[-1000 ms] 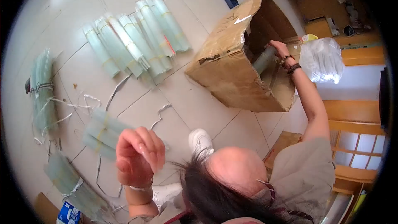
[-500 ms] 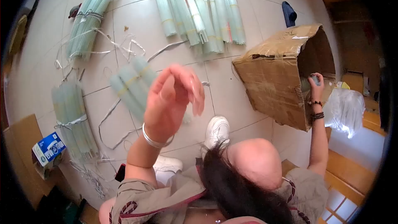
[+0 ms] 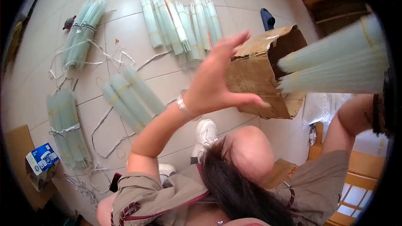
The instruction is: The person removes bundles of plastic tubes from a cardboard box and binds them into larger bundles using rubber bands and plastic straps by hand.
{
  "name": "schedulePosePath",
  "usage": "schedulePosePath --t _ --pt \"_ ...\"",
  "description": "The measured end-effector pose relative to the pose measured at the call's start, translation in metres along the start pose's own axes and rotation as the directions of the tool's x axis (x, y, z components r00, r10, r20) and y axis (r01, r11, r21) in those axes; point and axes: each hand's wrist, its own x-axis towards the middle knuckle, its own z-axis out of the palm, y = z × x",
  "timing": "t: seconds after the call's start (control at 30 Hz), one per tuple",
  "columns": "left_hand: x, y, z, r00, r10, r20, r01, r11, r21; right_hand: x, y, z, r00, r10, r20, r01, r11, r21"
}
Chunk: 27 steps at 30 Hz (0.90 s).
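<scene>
My left hand point(image 3: 215, 81) is raised in front of the cardboard box, fingers stretched out and thumb apart, holding nothing. Two bundles of thin pale-green sticks point(image 3: 335, 65), bound with yellow bands, hang in the air at the right, past the box's opening. My right wrist point(image 3: 377, 113), wearing dark bracelets, is beside their outer end; the hand itself is lost in the dark edge of the view, its grip on them hidden. The cardboard box point(image 3: 255, 75) lies on its side below the bundles, its mouth facing right.
Three banded bundles point(image 3: 125, 94) lie on the tiles, with more bundles point(image 3: 178, 27) behind. Two tied stacks point(image 3: 83, 33) point(image 3: 67, 125) are on the left among loose white ties. A blue box point(image 3: 42, 159), a dark slipper point(image 3: 268, 19) and clear plastic point(image 3: 320, 109) lie around.
My right hand has come out of the cardboard box and swung up to the right with two stick bundles. My left hand has moved right and its fingers have spread.
</scene>
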Motion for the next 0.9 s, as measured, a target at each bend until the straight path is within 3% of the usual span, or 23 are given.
schedulePosePath --t 0.03,0.1,0.2,0.3,0.33,0.4,0.5,0.57,0.6,0.67,0.7,0.77,0.83,0.9 --pt "0.009 0.005 0.005 0.991 0.134 0.002 -0.134 0.991 0.020 0.012 -0.005 0.019 1.000 -0.010 0.028 0.009 0.999 0.052" --pt "0.021 0.014 0.007 0.966 0.250 -0.072 -0.252 0.967 -0.028 0.034 -0.010 0.057 0.997 -0.042 0.066 0.031 0.986 0.163" --pt "-0.004 0.000 -0.030 0.974 0.038 -0.221 -0.073 0.986 -0.151 0.071 -0.014 0.123 0.989 -0.107 0.097 0.067 0.935 0.348" --pt "-0.028 -0.015 -0.045 0.871 -0.196 -0.450 0.060 0.953 -0.298 0.112 -0.022 0.193 0.984 -0.151 0.096 0.074 0.833 0.549" --pt "-0.035 -0.021 -0.055 0.850 -0.257 -0.460 0.124 0.946 -0.300 0.130 -0.026 0.219 0.985 -0.156 0.077 0.077 0.786 0.613" --pt "-0.056 -0.045 -0.068 0.799 -0.386 -0.461 0.249 0.910 -0.331 0.152 -0.022 0.270 0.990 -0.123 0.075 0.033 0.700 0.713" --pt "-0.099 -0.098 -0.077 0.789 -0.417 -0.451 0.290 0.900 -0.326 0.132 0.017 0.337 0.972 -0.079 0.221 -0.126 0.618 0.776" --pt "-0.123 -0.119 -0.077 0.839 -0.277 -0.468 0.305 0.952 -0.018 0.076 0.044 0.359 0.924 -0.109 0.367 -0.226 0.617 0.753" --pt "-0.131 -0.123 -0.074 0.867 -0.213 -0.451 0.301 0.944 0.134 0.049 0.049 0.366 0.925 -0.179 0.334 -0.142 0.653 0.744" --pt "-0.138 -0.136 -0.064 0.892 -0.273 -0.359 0.357 0.914 0.191 0.007 0.059 0.364 0.957 -0.138 0.256 -0.083 0.715 0.694" --pt "-0.146 -0.152 -0.058 0.888 -0.319 -0.333 0.379 0.916 0.133 -0.011 0.067 0.368 0.966 -0.133 0.222 -0.040 0.771 0.636" --pt "-0.130 -0.141 -0.048 0.961 -0.003 -0.275 0.101 0.934 0.343 -0.043 0.085 0.382 0.979 -0.089 0.182 -0.033 0.817 0.576" --pt "-0.146 -0.163 -0.043 0.969 -0.093 -0.228 0.159 0.942 0.295 -0.067 0.100 0.396 0.980 0.036 0.196 -0.160 0.727 0.667" --pt "-0.153 -0.183 -0.038 0.963 -0.187 -0.194 0.222 0.958 0.181 -0.074 0.105 0.397 0.986 0.061 0.156 -0.157 0.667 0.728"
